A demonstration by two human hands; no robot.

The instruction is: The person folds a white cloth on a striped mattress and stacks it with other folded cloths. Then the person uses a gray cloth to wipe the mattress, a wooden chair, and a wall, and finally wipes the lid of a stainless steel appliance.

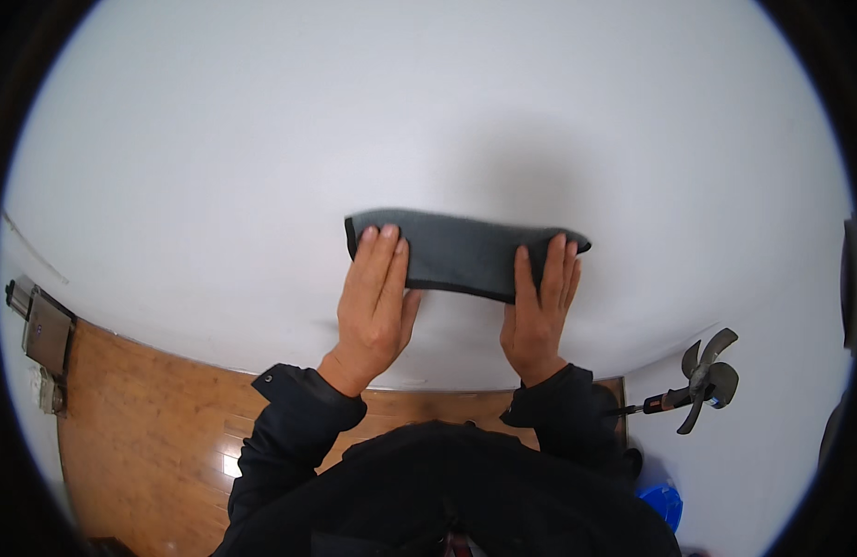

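A grey cloth with black edging [459, 254] lies against the white wall [428, 139], stretched sideways between my hands. My left hand [374, 306] presses flat on its left end, fingers close together and pointing up, the thumb below the cloth's lower edge. On the right end rests my right hand [542, 306], its index finger apart from the others and the cloth dipping between them. The cloth's top edge bows slightly off straight, and its right corner sticks out past my fingertips. Both palms face the wall, so their undersides are hidden.
Wooden flooring [143, 418] runs along the wall's foot. To the right stands a fan with bare dark blades [703, 383], above a blue plastic object [661, 505]. At the far left is a grey metallic box-like object [49, 331]. A shadow falls on the wall above the cloth.
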